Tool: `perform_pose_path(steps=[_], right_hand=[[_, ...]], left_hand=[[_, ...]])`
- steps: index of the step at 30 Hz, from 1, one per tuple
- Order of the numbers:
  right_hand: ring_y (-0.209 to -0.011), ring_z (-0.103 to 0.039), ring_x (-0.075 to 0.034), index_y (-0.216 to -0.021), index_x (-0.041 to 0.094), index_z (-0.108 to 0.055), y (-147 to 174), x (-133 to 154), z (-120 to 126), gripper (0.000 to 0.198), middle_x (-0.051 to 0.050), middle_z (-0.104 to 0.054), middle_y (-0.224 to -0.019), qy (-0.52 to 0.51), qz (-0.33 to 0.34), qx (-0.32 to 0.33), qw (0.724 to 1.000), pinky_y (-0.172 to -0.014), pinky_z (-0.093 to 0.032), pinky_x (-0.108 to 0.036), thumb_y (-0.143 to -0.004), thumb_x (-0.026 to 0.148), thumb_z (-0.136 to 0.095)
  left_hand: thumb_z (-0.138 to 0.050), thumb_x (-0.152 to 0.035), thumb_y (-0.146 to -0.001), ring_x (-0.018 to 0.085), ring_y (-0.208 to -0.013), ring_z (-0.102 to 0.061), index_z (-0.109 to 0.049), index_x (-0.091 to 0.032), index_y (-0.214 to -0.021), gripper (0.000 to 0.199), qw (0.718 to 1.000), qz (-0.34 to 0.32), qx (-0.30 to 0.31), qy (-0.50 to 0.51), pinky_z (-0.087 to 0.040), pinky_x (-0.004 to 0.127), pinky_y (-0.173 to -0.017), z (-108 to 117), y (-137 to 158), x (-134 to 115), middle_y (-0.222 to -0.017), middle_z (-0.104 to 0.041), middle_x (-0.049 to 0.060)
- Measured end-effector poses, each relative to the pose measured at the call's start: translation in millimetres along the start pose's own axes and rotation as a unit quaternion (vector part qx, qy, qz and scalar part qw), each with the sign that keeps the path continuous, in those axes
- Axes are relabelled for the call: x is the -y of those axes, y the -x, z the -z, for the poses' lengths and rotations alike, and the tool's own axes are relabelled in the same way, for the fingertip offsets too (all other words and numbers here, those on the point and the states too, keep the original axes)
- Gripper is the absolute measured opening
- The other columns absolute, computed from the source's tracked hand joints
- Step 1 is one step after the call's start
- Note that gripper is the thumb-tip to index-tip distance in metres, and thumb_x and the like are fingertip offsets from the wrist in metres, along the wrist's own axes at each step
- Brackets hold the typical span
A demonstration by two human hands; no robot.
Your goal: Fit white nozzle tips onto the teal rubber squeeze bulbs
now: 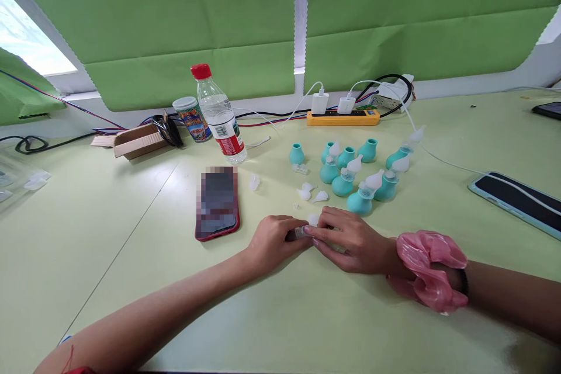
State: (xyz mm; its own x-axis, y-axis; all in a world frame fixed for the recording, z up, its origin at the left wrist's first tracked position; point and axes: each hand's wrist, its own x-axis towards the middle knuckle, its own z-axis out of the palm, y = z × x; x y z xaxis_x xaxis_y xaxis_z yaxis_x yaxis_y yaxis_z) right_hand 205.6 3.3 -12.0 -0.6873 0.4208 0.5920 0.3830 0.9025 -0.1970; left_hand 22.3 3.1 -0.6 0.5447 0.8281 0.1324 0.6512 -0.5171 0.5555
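My left hand [274, 245] is closed around a small clear plastic tube-like piece [300, 232], partly hidden by the fingers. From the right, my right hand [350, 239] meets it, its fingers bent and pinching at the same piece. A small whitish translucent part [312, 219] shows just above the fingertips; whether it is joined to the clear piece I cannot tell. Beyond the hands lie several loose white soft tips [305, 191] and another clear plastic piece [300, 169]. Several teal squeeze bulbs stand behind, some bare like this bulb [297, 154], others fitted with clear necks and white tips [374, 180].
To the left lie a red-edged phone [217, 204] and a clear plastic part [255, 182]. Farther back stand a water bottle [223, 125], a can [191, 120], a cardboard box [140, 141] and a yellow power strip [343, 118]. A cable crosses the light-blue phone [521, 201] at right.
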Motion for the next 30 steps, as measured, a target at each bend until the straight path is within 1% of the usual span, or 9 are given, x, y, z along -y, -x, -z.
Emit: perform_pose_path(steps=[4,7,15,24,26,28,30], right_hand=[[-0.065,-0.040,-0.014,-0.095,0.014,-0.053,-0.2,1.1,0.5,0.018,-0.003,-0.048,-0.068,-0.014,0.009,-0.008,1.000,-0.056,-0.036,-0.026,-0.080,0.012,-0.044],[-0.065,-0.041,-0.014,-0.099,0.015,-0.053,-0.1,0.6,0.5,0.021,-0.003,-0.047,-0.069,-0.010,0.008,-0.002,1.000,-0.057,-0.037,-0.026,-0.080,0.013,-0.044],[-0.065,-0.040,-0.014,-0.097,0.015,-0.055,-1.0,0.1,1.3,0.020,-0.003,-0.046,-0.069,0.004,-0.006,0.025,1.000,-0.057,-0.036,-0.026,-0.081,0.015,-0.043],[-0.066,-0.042,-0.014,-0.095,0.015,-0.056,-3.4,1.7,2.2,0.020,-0.004,-0.048,-0.069,0.025,0.000,0.025,0.999,-0.057,-0.037,-0.027,-0.082,0.016,-0.041],[-0.066,-0.043,-0.014,-0.097,0.015,-0.056,-2.3,1.1,1.6,0.020,-0.004,-0.049,-0.069,0.015,-0.003,0.014,1.000,-0.057,-0.038,-0.027,-0.082,0.016,-0.042],[-0.064,-0.043,-0.014,-0.098,0.015,-0.055,-0.8,0.3,0.7,0.021,-0.003,-0.049,-0.068,0.000,-0.009,-0.011,1.000,-0.056,-0.038,-0.027,-0.081,0.015,-0.043],[-0.062,-0.042,-0.013,-0.096,0.016,-0.056,0.6,-0.2,-0.1,0.020,-0.003,-0.050,-0.066,-0.011,-0.011,-0.039,0.999,-0.054,-0.037,-0.026,-0.080,0.013,-0.045]], left_hand=[[-0.055,-0.027,-0.074,0.007,-0.049,-0.039,-0.065,-0.016,-0.075,0.015,1.000,-0.001,-0.004,-0.008,-0.030,0.018,-0.048,-0.5,0.1,0.0,-0.053,-0.050,-0.003],[-0.055,-0.025,-0.074,0.007,-0.049,-0.040,-0.065,-0.016,-0.073,0.013,1.000,-0.002,-0.006,-0.010,-0.030,0.018,-0.047,-0.8,0.2,0.4,-0.053,-0.050,-0.003],[-0.056,-0.026,-0.074,0.008,-0.052,-0.046,-0.065,-0.017,-0.084,0.016,1.000,0.006,0.000,-0.006,-0.034,0.018,-0.050,-0.7,0.4,0.8,-0.060,-0.058,-0.001],[-0.055,-0.028,-0.076,0.008,-0.052,-0.045,-0.064,-0.017,-0.080,0.015,1.000,0.005,0.011,-0.012,-0.034,0.018,-0.051,0.9,-0.1,-0.1,-0.060,-0.056,-0.001],[-0.055,-0.029,-0.076,0.008,-0.051,-0.043,-0.064,-0.016,-0.076,0.016,1.000,0.009,0.011,-0.017,-0.033,0.018,-0.050,1.1,-0.2,-0.6,-0.058,-0.055,-0.002],[-0.054,-0.032,-0.076,0.008,-0.049,-0.042,-0.064,-0.015,-0.072,0.020,1.000,0.012,0.011,-0.024,-0.031,0.019,-0.048,1.3,-0.2,-1.1,-0.055,-0.054,-0.002],[-0.053,-0.035,-0.076,0.008,-0.049,-0.042,-0.064,-0.016,-0.074,0.022,1.000,0.013,0.010,-0.020,-0.031,0.019,-0.048,1.4,-0.2,-1.4,-0.055,-0.054,-0.002]])
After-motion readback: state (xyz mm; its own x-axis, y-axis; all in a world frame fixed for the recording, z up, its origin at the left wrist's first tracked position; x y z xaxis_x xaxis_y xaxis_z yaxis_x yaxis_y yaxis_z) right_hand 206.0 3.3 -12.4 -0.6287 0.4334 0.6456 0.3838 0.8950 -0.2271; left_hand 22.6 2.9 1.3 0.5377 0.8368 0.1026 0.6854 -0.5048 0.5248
